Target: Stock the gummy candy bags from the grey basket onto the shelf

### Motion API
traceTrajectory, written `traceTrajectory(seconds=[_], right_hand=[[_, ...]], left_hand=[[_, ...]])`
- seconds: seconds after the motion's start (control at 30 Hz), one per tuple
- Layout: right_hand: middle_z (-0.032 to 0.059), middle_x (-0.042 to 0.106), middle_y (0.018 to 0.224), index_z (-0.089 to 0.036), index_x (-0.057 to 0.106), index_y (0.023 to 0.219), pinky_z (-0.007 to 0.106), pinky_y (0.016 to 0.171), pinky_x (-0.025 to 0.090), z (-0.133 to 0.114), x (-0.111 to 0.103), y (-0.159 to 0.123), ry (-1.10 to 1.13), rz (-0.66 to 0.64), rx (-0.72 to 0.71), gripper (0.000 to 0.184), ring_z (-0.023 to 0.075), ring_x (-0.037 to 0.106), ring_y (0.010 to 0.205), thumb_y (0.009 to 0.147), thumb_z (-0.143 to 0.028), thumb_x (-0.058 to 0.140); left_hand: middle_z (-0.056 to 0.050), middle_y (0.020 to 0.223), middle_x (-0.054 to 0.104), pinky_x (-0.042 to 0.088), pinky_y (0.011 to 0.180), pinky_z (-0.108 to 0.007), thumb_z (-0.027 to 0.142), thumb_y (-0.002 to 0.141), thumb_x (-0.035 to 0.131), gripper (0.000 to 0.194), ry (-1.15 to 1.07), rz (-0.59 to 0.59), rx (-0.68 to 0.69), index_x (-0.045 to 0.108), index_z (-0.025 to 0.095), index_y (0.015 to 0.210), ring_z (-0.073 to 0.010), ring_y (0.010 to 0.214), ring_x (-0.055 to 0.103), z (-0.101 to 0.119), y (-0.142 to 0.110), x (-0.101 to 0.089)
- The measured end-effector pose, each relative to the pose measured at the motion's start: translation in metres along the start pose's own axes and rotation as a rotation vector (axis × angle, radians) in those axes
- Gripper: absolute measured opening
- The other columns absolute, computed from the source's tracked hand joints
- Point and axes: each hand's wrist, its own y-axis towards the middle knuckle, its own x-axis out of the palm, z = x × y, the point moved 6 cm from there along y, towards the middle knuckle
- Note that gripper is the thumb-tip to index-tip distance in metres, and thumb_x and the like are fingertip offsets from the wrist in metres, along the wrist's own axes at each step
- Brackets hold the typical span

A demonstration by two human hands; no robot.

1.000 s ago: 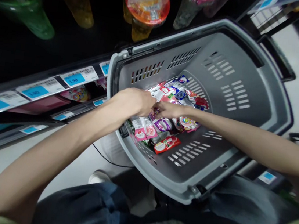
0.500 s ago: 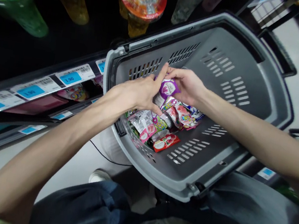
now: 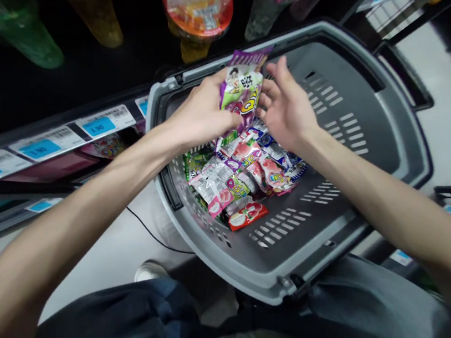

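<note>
My left hand (image 3: 209,108) is closed on a purple candy packet (image 3: 241,90), held upright above the basket's near-left end. The packet's printed front, with a small cartoon figure, faces me. Close to the packet's right edge is my right hand (image 3: 287,105), its fingers apart and slightly bent; whether the fingertips touch the packet I cannot tell. Below both hands, a pile of shiny candy packets (image 3: 247,161) lies in the grey shopping basket (image 3: 398,160). A red packet (image 3: 248,216) is at the pile's near edge.
Shelves with price tags (image 3: 99,126) run along the left, close to the basket rim. Cone-shaped cups with an orange lid (image 3: 199,0) and other colours stand on the dark shelf above. My legs (image 3: 125,311) are below the basket, and another shelf is at right.
The purple packet has been lifted and turned so its front shows, now in my left hand. My right hand's fingers have come away from it and spread.
</note>
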Motion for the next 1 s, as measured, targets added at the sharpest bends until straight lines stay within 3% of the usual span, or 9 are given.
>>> traceTrajectory(seconds=[0.13,0.2,0.37,0.5,0.6,0.77,0.9,1.0], right_hand=[[0.0033,0.070,0.103,-0.028,0.059,0.098,0.034,0.093,0.052,0.006,0.019,-0.008,-0.123,-0.208,-0.016,0.044,0.0193,0.059,0.113,0.076,-0.064,0.069],[0.0048,0.070,0.101,-0.025,0.060,0.096,0.039,0.093,0.055,0.008,0.025,-0.012,-0.157,-0.234,-0.027,0.043,0.0220,0.060,0.113,0.077,-0.063,0.070],[0.0036,0.069,0.097,-0.023,0.060,0.095,0.041,0.086,0.060,0.008,0.017,-0.009,-0.175,-0.079,-0.122,0.044,0.0232,0.065,0.108,0.078,-0.062,0.072],[0.0033,0.069,0.094,-0.023,0.060,0.089,0.040,0.087,0.059,0.003,0.012,-0.007,-0.183,0.030,-0.214,0.045,0.0230,0.065,0.109,0.077,-0.065,0.070],[0.0053,0.071,0.094,-0.025,0.060,0.083,0.040,0.088,0.057,0.001,0.012,-0.008,-0.161,0.082,-0.197,0.045,0.0237,0.063,0.111,0.076,-0.069,0.068],[0.0056,0.072,0.093,-0.031,0.062,0.088,0.044,0.095,0.051,0.000,0.011,-0.005,-0.101,0.090,-0.163,0.040,0.0269,0.056,0.120,0.069,-0.066,0.072],[0.0061,0.072,0.092,-0.031,0.061,0.091,0.046,0.094,0.049,-0.001,0.010,-0.005,-0.085,0.103,-0.170,0.038,0.0279,0.057,0.116,0.070,-0.062,0.068],[0.0053,0.071,0.089,-0.034,0.061,0.089,0.046,0.089,0.049,-0.001,0.014,-0.007,-0.148,0.062,-0.157,0.043,0.0283,0.057,0.113,0.070,-0.072,0.063]], left_hand=[[-0.006,0.132,0.064,0.052,0.099,-0.040,0.022,0.092,0.047,0.059,-0.170,0.054,0.042,0.037,0.020,0.150,-0.0261,0.123,0.059,0.003,0.001,0.003],[-0.007,0.131,0.064,0.052,0.099,-0.040,0.025,0.094,0.048,0.055,-0.182,0.059,0.052,0.039,0.021,0.149,-0.0255,0.123,0.060,0.004,0.000,0.004],[-0.009,0.132,0.065,0.052,0.096,-0.043,0.041,0.102,0.041,0.053,-0.151,0.147,0.001,0.032,0.026,0.152,-0.0273,0.121,0.062,0.002,0.000,-0.004],[-0.006,0.125,0.068,0.052,0.091,-0.041,0.040,0.106,0.026,0.048,-0.200,0.179,-0.048,0.034,0.028,0.151,-0.0248,0.115,0.065,-0.005,0.002,-0.007],[-0.005,0.123,0.069,0.052,0.091,-0.041,0.042,0.105,0.028,0.049,-0.166,0.187,-0.050,0.033,0.030,0.152,-0.0255,0.114,0.065,-0.007,0.002,-0.008],[-0.006,0.127,0.067,0.051,0.091,-0.038,0.041,0.105,0.024,0.050,-0.148,0.179,-0.047,0.031,0.028,0.153,-0.0238,0.113,0.064,-0.008,0.002,-0.008],[-0.004,0.124,0.069,0.049,0.091,-0.038,0.043,0.105,0.022,0.050,-0.138,0.166,-0.100,0.032,0.027,0.151,-0.0239,0.115,0.063,-0.010,0.001,-0.008],[-0.004,0.119,0.070,0.048,0.092,-0.038,0.041,0.105,0.018,0.050,-0.270,0.165,-0.184,0.037,0.024,0.148,-0.0232,0.117,0.062,-0.013,0.000,-0.009]])
